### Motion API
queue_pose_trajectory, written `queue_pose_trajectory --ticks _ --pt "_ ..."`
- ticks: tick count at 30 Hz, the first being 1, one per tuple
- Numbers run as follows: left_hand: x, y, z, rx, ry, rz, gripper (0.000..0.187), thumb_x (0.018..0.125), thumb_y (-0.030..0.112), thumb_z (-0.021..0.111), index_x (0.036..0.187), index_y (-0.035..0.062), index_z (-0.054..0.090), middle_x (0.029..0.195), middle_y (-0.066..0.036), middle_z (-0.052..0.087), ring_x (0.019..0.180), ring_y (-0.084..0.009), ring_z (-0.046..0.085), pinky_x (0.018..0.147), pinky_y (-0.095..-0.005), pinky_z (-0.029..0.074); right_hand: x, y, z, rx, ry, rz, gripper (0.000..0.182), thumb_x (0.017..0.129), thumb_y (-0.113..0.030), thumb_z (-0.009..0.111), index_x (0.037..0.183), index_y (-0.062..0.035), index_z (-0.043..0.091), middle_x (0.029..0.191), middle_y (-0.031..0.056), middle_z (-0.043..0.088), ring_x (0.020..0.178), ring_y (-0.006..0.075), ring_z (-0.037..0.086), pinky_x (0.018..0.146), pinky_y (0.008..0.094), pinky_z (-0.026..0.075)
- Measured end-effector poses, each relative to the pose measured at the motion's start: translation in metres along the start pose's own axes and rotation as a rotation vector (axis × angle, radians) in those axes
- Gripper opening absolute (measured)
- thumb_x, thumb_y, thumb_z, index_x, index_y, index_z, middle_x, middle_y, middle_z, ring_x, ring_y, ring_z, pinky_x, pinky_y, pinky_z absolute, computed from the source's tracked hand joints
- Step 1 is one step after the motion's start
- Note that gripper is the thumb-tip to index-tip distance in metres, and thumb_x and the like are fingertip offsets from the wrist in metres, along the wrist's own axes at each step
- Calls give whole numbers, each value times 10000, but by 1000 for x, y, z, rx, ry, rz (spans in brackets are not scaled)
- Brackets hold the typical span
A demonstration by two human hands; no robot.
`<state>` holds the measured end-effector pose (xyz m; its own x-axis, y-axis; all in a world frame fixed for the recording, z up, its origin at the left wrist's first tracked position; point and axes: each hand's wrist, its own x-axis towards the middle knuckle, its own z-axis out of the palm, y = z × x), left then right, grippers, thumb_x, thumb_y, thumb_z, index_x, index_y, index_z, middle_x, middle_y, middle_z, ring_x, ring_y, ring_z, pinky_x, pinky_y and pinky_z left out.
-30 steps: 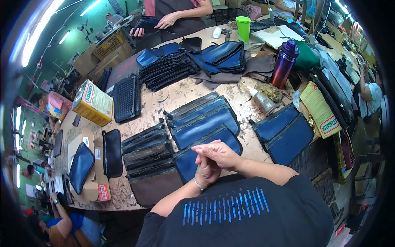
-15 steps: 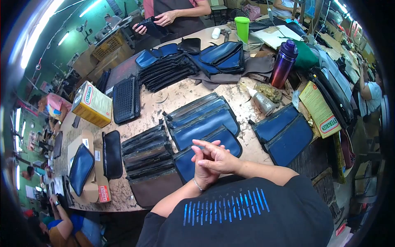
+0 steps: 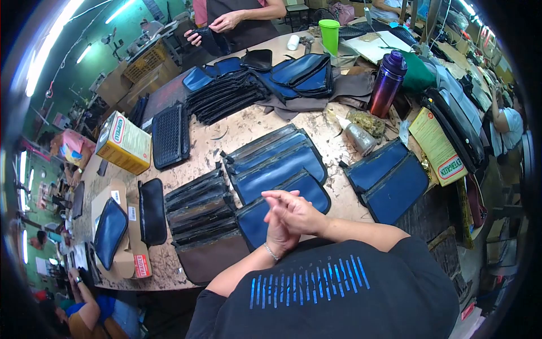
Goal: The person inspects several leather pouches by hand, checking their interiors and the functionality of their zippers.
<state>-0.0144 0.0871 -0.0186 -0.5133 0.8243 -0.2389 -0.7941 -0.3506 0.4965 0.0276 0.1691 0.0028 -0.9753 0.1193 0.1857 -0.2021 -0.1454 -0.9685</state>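
Note:
My left hand (image 3: 278, 236), with a bracelet at its wrist, and my right hand (image 3: 306, 218) press against each other in front of my chest. The right one lies across the left, fingers mostly stretched out, and nothing shows between them; some left fingers are hidden. Just beyond them lies a rounded blue panel with black edging (image 3: 257, 217). It overlaps a layered set of blue panels (image 3: 282, 175). To the left is a stack of black and brown pieces (image 3: 209, 248). Another pair of blue panels (image 3: 395, 198) rests to the right.
Around the table stand a yellow tin (image 3: 127, 144), a purple bottle (image 3: 388, 85), a green cup (image 3: 329, 37) and a cone-tipped glue container (image 3: 358, 138). A cardboard piece (image 3: 121, 257) holds a blue panel at left. Across the table, another person's hands (image 3: 226, 21) hold a black piece.
My hands have shifted slightly against each other, the right one settling closer over the left. The view has moved a little. The person opposite has lowered their hands slightly.

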Motion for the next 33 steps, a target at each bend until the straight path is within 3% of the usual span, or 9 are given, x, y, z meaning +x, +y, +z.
queue_pose_trajectory --ticks 1,2,3,4,6,11,24,26,33 --pt "-1 -1 -1 0 0 0 617 791 600 471 1048 41 515 901 -62 566 904 -195 546 846 -348 441 0 6 -4 151 33 22 350 919 -237 425 1156 21 423 846 115 584 811 148 565 781 270 444" --pt "-3 -2 -3 203 34 84 507 803 500 534 1017 41 519 878 -43 556 882 -166 538 813 -313 444 0 9 -8 303 64 43 419 941 -331 367 1042 48 514 781 118 595 748 145 583 740 253 454" --pt "-3 -2 -4 406 69 168 404 815 399 596 986 40 523 855 -24 545 860 -138 531 779 -277 446 -1 6 -9 303 62 43 419 941 -331 367 1042 48 514 781 118 595 748 145 583 740 253 454" --pt "-1 0 -6 422 56 187 253 797 203 658 945 47 526 854 -7 529 822 -99 511 726 -230 432 -2 1 -9 349 72 67 492 938 -387 315 948 50 541 716 114 589 710 157 584 724 256 458" --pt "0 5 -7 549 45 198 239 791 173 656 949 46 528 863 -10 529 820 -102 510 733 -233 428 -2 -6 -7 426 97 89 646 919 -494 238 800 45 574 649 107 582 675 187 587 714 272 464" --pt "5 8 -10 758 -27 206 280 731 55 633 990 30 528 923 -39 508 873 -138 500 781 -250 408 -5 -2 -10 533 74 89 714 894 -552 193 818 48 571 653 112 582 691 197 588 745 291 455" --pt "-2 16 5 737 -15 76 356 693 -101 479 1026 20 511 938 -31 545 882 -126 533 779 -225 427 -5 -5 -11 510 71 160 728 880 -575 175 877 49 549 666 101 576 736 187 583 754 269 452" --pt "0 12 2 478 -102 73 374 701 -118 457 1047 16 510 954 -41 563 892 -122 535 770 -224 432 -4 -6 -12 500 73 154 723 883 -571 175 877 49 547 667 102 577 740 187 581 758 276 452" --pt "2 13 -2 394 -126 6 375 713 -106 469 1061 28 509 963 -39 567 896 -125 538 769 -236 428 -4 -5 -13 485 68 143 703 892 -555 188 883 51 545 682 107 586 752 193 582 787 301 446"
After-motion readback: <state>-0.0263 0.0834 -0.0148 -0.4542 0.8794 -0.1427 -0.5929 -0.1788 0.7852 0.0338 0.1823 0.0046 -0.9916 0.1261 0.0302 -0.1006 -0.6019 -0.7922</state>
